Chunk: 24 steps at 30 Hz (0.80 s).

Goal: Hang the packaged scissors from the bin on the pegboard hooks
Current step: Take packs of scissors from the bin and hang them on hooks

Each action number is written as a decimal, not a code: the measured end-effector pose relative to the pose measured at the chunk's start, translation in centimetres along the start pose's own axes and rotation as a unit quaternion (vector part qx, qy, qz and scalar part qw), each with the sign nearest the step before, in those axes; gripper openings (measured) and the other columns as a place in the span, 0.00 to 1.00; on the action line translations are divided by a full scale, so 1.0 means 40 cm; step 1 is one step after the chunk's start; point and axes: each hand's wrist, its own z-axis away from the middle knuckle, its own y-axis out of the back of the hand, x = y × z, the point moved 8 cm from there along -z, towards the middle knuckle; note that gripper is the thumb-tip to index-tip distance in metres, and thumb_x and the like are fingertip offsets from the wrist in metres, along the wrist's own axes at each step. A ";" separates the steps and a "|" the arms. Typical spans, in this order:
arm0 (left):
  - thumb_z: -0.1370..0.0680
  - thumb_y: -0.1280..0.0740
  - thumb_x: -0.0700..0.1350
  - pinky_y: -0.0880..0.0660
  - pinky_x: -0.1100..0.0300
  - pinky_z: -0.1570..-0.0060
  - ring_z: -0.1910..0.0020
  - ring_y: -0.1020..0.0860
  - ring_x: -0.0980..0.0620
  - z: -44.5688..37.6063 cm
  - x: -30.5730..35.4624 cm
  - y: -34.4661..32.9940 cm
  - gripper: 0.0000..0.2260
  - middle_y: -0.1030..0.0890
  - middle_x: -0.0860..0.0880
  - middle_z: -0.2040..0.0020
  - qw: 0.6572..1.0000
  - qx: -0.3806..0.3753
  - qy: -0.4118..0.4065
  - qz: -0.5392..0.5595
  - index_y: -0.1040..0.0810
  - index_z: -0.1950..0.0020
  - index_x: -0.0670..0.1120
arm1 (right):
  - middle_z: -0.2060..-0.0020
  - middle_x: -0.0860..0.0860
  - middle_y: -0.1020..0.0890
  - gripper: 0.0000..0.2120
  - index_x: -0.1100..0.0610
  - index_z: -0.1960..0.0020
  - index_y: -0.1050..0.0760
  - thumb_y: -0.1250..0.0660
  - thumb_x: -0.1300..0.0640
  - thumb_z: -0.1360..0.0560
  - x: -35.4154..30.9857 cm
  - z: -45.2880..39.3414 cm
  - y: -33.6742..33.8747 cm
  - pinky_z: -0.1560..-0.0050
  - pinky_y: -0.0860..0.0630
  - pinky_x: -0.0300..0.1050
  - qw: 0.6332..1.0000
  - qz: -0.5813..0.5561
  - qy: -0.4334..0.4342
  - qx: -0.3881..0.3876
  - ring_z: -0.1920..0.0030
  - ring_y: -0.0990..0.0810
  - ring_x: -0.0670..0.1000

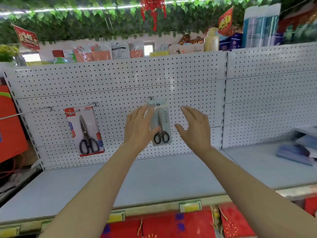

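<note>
A clear pack of black-handled scissors (162, 127) hangs from a hook (151, 97) in the middle of the white pegboard (188, 79). My left hand (139, 127) lies against the pack's left edge with straight fingers, thumb near the handles. My right hand (194, 127) hovers open just to the right, apart from the pack. Further left, a red-carded pack of larger scissors (85, 133) hangs from another hook (95, 103). An empty hook (50, 108) sticks out at the far left. The bin is out of view.
A grey shelf (154, 182) runs under the pegboard. Folded blue items (298, 150) lie on it at the right. Red goods (171, 225) fill the shelf below. An orange-red box (10, 124) stands at the left. Packaged goods (118, 51) line the top.
</note>
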 end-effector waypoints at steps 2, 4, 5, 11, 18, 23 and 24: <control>0.24 0.32 0.58 0.43 0.50 0.28 0.26 0.38 0.45 0.040 0.044 0.019 0.33 0.34 0.47 0.24 1.000 0.000 -0.025 -0.018 0.37 0.23 0.48 | 0.40 0.55 0.21 0.27 0.60 0.35 0.25 0.25 0.53 0.31 -0.005 0.037 0.050 0.38 0.32 0.53 0.999 0.029 0.022 0.002 0.40 0.23 0.58; 0.25 0.32 0.57 0.40 0.49 0.30 0.28 0.35 0.43 0.076 0.096 0.028 0.32 0.31 0.45 0.27 0.999 -0.003 -0.044 -0.014 0.34 0.25 0.46 | 0.41 0.56 0.20 0.26 0.61 0.35 0.24 0.27 0.52 0.30 -0.001 0.078 0.103 0.39 0.31 0.53 0.997 0.061 0.043 -0.001 0.41 0.23 0.58; 0.25 0.31 0.56 0.39 0.48 0.31 0.30 0.33 0.42 0.093 0.127 0.027 0.31 0.30 0.45 0.28 0.998 -0.004 -0.054 -0.010 0.33 0.26 0.45 | 0.41 0.56 0.20 0.25 0.62 0.36 0.24 0.28 0.51 0.29 0.007 0.101 0.130 0.39 0.32 0.53 0.996 0.078 0.050 -0.003 0.41 0.23 0.59; 0.26 0.28 0.53 0.34 0.45 0.38 0.35 0.28 0.39 0.244 0.366 -0.092 0.27 0.25 0.42 0.32 0.987 -0.030 -0.152 0.035 0.27 0.30 0.43 | 0.43 0.56 0.20 0.23 0.62 0.38 0.23 0.31 0.52 0.29 0.141 0.326 0.245 0.41 0.33 0.52 0.985 0.157 0.043 -0.049 0.42 0.22 0.58; 0.29 0.27 0.52 0.31 0.46 0.42 0.39 0.26 0.39 0.491 0.697 -0.359 0.25 0.23 0.42 0.36 0.960 -0.147 -0.205 0.120 0.23 0.34 0.44 | 0.48 0.55 0.18 0.20 0.61 0.41 0.22 0.30 0.53 0.30 0.440 0.703 0.412 0.46 0.30 0.53 0.960 0.223 -0.066 -0.158 0.47 0.21 0.59; 0.34 0.24 0.48 0.27 0.47 0.45 0.43 0.24 0.39 0.717 0.993 -0.543 0.25 0.21 0.43 0.40 0.919 -0.241 -0.263 0.168 0.21 0.38 0.43 | 0.49 0.55 0.18 0.18 0.61 0.42 0.21 0.33 0.53 0.29 0.644 0.998 0.576 0.46 0.30 0.53 0.920 0.281 -0.150 -0.230 0.48 0.20 0.59; 0.34 0.23 0.48 0.28 0.47 0.46 0.44 0.24 0.39 0.767 1.047 -0.581 0.25 0.21 0.43 0.41 0.909 -0.258 -0.274 0.180 0.21 0.39 0.43 | 0.48 0.55 0.18 0.18 0.61 0.41 0.21 0.32 0.54 0.29 0.675 1.055 0.609 0.46 0.29 0.53 0.913 0.287 -0.164 -0.240 0.49 0.20 0.60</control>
